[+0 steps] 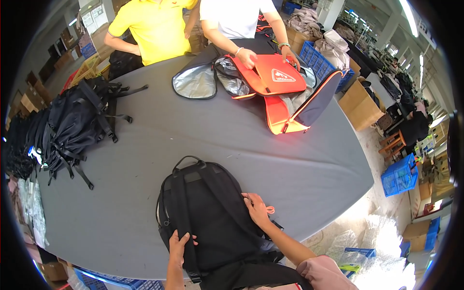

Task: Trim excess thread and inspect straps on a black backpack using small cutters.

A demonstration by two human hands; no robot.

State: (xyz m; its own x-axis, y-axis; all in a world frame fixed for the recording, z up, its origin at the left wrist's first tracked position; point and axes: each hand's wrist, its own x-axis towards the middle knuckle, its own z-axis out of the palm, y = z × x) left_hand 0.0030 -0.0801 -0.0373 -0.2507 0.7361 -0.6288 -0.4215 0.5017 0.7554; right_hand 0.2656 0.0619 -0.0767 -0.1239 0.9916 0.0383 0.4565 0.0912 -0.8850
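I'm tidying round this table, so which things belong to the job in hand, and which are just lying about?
Job in hand:
- black backpack, left grip on it, right grip at its edge
- gray table beneath

Apparently lying about:
- black bags, heaped left
- blue basket, right
- cardboard box, right

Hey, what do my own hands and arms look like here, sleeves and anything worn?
Both your left hand and right hand are ungloved. A dusty-pink sleeve ends near your right elbow; your left forearm is uncovered, its sleeve out of view. An orange loop shows beside your right wrist; whether it's worn is unclear.
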